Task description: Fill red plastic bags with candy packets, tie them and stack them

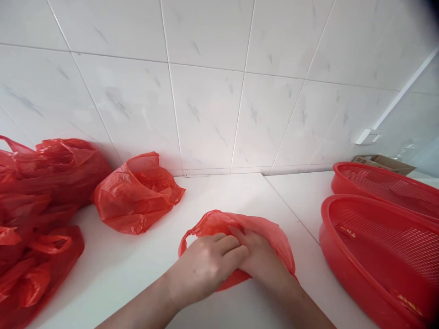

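Note:
A thin red plastic bag (267, 224) lies spread with its mouth open on the white table in front of me. My left hand (209, 260) is closed at the near left of the mouth, its fingers curled over the bag's film. My right hand (257, 253) reaches into the mouth from the right, pressed close against the left fingers. One right fingertip shows against the red film; the other right fingers are hidden behind my left hand. What lies inside the bag cannot be made out.
Another open red bag (133, 196) sits behind to the left. A heap of filled red bags (61, 183) crowds the far left. Two red mesh baskets (343, 274) stand on the right, with a cardboard box (394, 163) behind them. The tiled wall (206, 114) bounds the table's back.

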Action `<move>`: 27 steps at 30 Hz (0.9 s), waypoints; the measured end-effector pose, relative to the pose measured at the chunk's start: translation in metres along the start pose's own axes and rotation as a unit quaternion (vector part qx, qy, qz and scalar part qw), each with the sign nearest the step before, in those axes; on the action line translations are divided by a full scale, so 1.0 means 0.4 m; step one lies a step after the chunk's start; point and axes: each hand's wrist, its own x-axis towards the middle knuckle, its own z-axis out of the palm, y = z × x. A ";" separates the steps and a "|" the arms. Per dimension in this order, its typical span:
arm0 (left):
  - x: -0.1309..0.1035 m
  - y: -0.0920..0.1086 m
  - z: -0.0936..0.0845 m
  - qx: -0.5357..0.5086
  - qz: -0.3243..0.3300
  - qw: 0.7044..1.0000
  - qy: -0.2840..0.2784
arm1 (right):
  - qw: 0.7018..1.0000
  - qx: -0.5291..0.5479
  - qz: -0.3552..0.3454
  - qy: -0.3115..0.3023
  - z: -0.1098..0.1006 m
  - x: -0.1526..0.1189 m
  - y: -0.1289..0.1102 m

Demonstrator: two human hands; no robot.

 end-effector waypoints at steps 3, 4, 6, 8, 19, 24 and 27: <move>-0.004 -0.027 0.036 0.025 -0.119 0.988 -0.094 | 0.999 0.016 -0.002 -0.044 -0.030 -0.002 0.010; -0.010 -0.046 0.045 0.035 -0.151 0.984 -0.091 | 0.998 0.034 0.009 -0.051 -0.045 -0.001 0.019; -0.023 -0.081 0.052 0.039 -0.181 0.979 -0.091 | 0.993 0.094 0.037 -0.058 -0.072 0.006 0.042; -0.030 -0.100 0.048 0.030 -0.188 0.976 -0.108 | 0.981 0.178 0.050 -0.055 -0.089 0.017 0.070; -0.009 -0.003 0.071 -0.071 -0.072 0.987 -0.126 | 0.898 0.420 0.128 0.036 -0.052 0.060 0.160; -0.018 0.024 0.069 -0.093 -0.039 0.976 -0.192 | 0.882 0.445 0.136 0.074 -0.059 0.063 0.175; -0.017 0.027 0.065 -0.071 -0.011 0.988 -0.137 | 0.886 0.438 0.118 0.090 -0.066 0.064 0.164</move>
